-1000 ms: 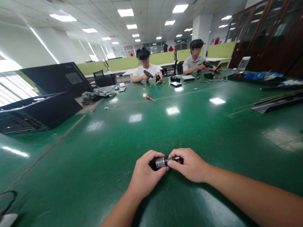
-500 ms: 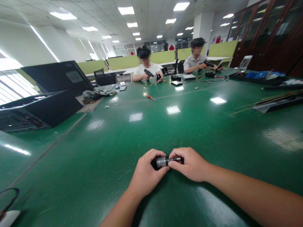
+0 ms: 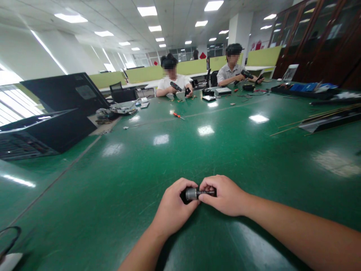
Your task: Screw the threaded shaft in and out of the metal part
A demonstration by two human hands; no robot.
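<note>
Just above the near part of the green table (image 3: 135, 222), a small grey metal cylinder with a thin, ridged shaft (image 3: 191, 194) lies sideways between both hands. My left hand (image 3: 173, 207) is closed round the cylinder's left end, thumb below and fingers above. From the other side, my right hand (image 3: 227, 197) pinches the shaft between thumb and fingers. The cylinder's far left end is in shadow inside the left palm, and the fingertips partly cover the shaft.
An orange screwdriver (image 3: 177, 116) lies farther out. At left stands an opened black computer case (image 3: 50, 131) beside circuit parts (image 3: 113, 113). Thin rods (image 3: 324, 119) and a black tray (image 3: 296, 91) are at right. Across the table, two people hold power drills.
My right fingers have shifted slightly along the shaft toward the cylinder and now cover more of it. The left hand keeps its hold. The camera view has shifted a little.
</note>
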